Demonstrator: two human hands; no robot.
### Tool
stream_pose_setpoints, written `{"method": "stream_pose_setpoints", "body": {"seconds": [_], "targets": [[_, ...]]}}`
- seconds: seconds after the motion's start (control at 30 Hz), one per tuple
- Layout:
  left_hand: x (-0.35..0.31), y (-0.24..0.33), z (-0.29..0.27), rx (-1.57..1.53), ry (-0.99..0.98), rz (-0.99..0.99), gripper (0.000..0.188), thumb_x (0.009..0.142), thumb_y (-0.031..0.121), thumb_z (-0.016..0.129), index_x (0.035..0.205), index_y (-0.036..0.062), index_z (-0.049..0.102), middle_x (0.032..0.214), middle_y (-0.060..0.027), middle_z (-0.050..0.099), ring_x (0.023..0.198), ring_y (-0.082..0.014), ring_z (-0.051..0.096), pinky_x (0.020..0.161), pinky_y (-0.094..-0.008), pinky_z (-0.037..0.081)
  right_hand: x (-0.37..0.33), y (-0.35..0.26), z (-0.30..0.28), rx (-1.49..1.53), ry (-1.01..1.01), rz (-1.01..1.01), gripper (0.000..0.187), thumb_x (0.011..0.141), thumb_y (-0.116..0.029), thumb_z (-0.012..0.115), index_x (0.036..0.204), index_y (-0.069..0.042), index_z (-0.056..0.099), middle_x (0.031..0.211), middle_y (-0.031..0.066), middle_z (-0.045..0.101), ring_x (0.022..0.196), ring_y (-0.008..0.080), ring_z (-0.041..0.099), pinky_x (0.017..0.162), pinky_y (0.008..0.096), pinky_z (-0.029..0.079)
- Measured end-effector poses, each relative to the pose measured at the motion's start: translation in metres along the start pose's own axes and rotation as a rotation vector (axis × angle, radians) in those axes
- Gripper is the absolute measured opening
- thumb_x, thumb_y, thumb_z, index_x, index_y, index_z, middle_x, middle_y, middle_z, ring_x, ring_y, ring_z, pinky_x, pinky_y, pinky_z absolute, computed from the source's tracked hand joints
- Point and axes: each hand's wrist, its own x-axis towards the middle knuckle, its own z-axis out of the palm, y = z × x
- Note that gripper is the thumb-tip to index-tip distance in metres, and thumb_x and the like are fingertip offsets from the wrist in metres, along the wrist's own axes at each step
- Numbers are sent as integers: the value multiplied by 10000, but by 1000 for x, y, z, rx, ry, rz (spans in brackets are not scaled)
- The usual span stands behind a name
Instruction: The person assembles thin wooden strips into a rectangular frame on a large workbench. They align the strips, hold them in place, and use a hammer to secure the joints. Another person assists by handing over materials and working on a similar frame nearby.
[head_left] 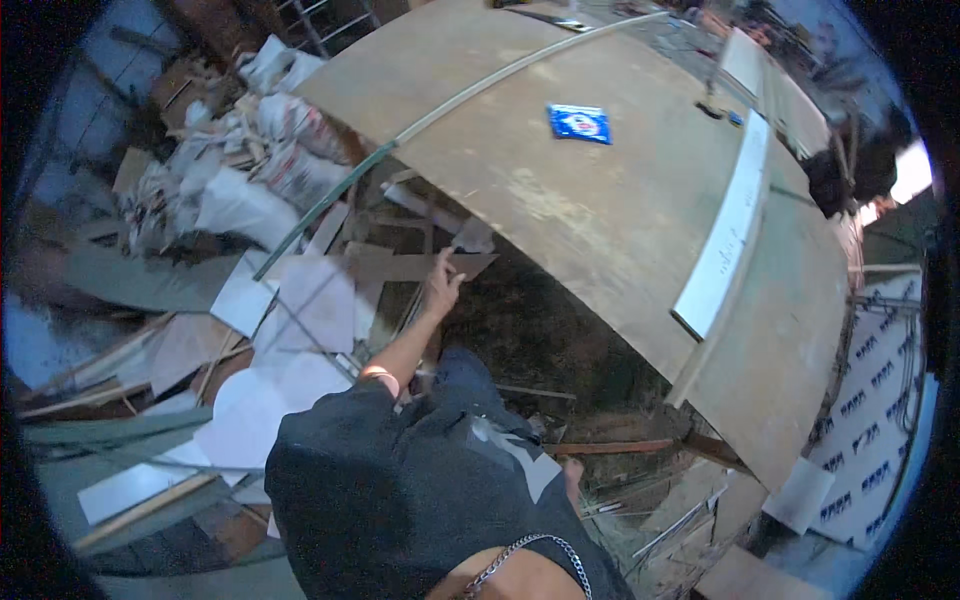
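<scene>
My left hand [442, 284] reaches forward below the near edge of a large plywood sheet [590, 210]. Its fingers look apart, and no held thing can be made out. The hand overlaps a brownish board with a pointed end [480, 264]. Just beyond the fingertips is a small pale piece [474, 238], its kind unclear. A little skin, seemingly my right hand [572, 476], shows beside my dark shirt; its fingers cannot be made out.
On the sheet lie a blue packet [580, 123], a long white strip [725, 235] and a hammer-like tool [712, 108]. A thin strip [500, 75] crosses it and overhangs leftward. White sacks [270, 170] and board offcuts [300, 310] crowd the left. A printed panel [870, 410] leans at right.
</scene>
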Motion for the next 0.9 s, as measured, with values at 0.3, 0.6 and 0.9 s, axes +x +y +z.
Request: {"method": "stream_pose_setpoints", "body": {"seconds": [0.3, 0.6, 0.9], "targets": [[112, -139, -208, 626, 419, -65, 416, 880, 296, 540, 1219, 57, 498, 1232, -177, 500, 1163, -367, 437, 973, -471, 338, 80, -122, 30, 18, -46, -316, 264, 825, -243, 638, 846, 20, 624, 732, 155, 615, 709, 219, 596, 656, 341, 465], [194, -287, -306, 535, -340, -290, 651, 953, 500, 225, 948, -31, 601, 854, -256, 634, 869, -448, 588, 808, -503, 427, 38, -487, 169, -133, -272, -604, 279, 857, -297, 624, 963, -39, 604, 864, 112, 642, 823, 233, 620, 728, 358, 479], [134, -254, -293, 204, -573, -157, 621, 971, 462, 234, 838, 25, 655, 683, -136, 639, 647, -251, 626, 644, -387, 482, 53, -709, 286, 41, -319, -838, 396, 890, -367, 557, 1019, 5, 594, 892, 135, 632, 859, 248, 607, 772, 357, 476]]}}
